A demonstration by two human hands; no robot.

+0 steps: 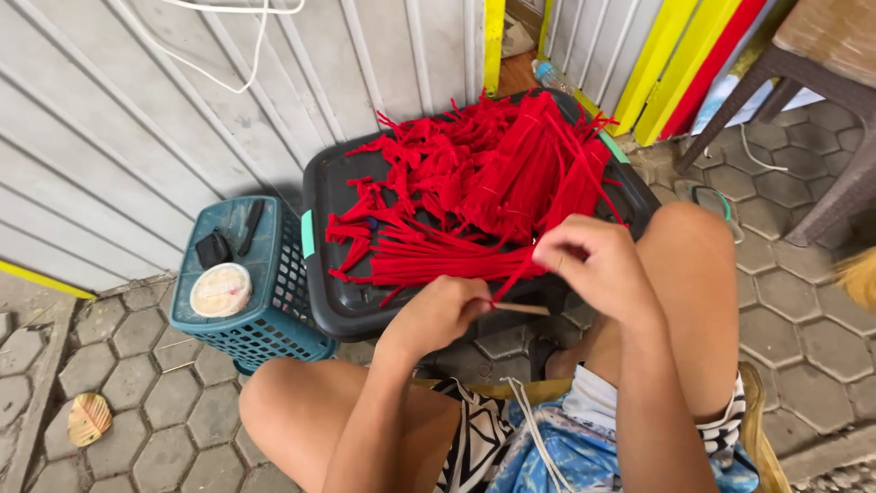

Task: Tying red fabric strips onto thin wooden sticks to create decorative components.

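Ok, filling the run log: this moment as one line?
left hand: holds stick | right hand: pinches red strip | tray: red strips

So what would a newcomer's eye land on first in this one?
The heap of bright red strips filling the dark tub at centre. Just below it, the left hand holds a thin stick while the right hand pinches a red strip. A teal basket stands to the tub's left.

The wooden stick [525, 309] disappears into the left hand [436, 315], so its near end is hidden. The heap of red strips [474, 183] covers most of the dark tray [342, 301]. The chair [821, 82] is cut off by the frame's top right corner, and a yellowish blur [860, 277] at the right edge cannot be identified.
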